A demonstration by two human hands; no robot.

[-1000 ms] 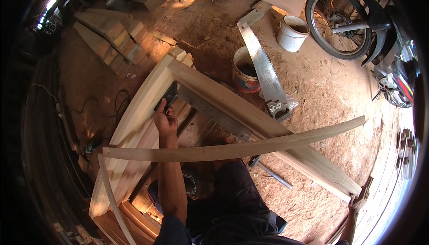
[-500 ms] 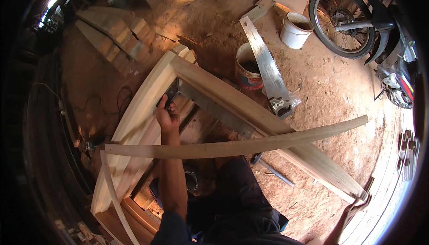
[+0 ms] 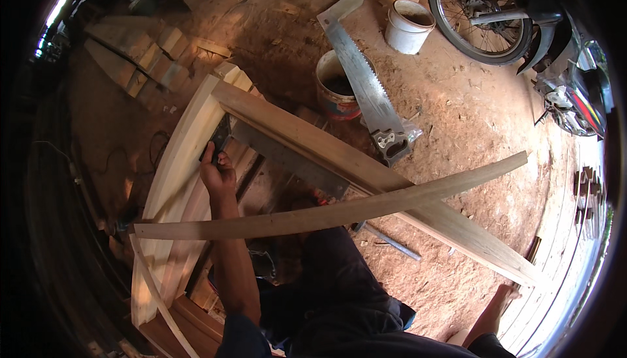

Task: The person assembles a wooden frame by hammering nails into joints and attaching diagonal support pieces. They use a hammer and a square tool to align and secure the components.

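Note:
My left hand [image 3: 219, 172] is closed around the dark stock of a try square [image 3: 290, 160], thumb pointing up. The stock lies against the inner side of a thick pale beam [image 3: 176, 155] on the left. Its long grey metal blade runs along the inside of a second wooden beam [image 3: 313, 139], which meets the first at a corner. Far off at the lower right, my right hand [image 3: 505, 294] is closed at the near edge of the second beam's end; its fingers are partly hidden. A thin curved wooden strip [image 3: 326, 217] crosses over my left forearm and the second beam.
A handsaw [image 3: 362, 74] leans over a paint-stained bucket [image 3: 328, 97]. Behind stand a white bucket [image 3: 406, 34] and a motorbike wheel [image 3: 480, 15]. Timber blocks [image 3: 134, 51] lie at the far left. A metal rod [image 3: 392, 242] rests on the dirt floor.
The view has shifted, so most things sit further left and slightly higher. My left hand keeps its hold on the square. My right hand has drawn slightly back along the beam's end.

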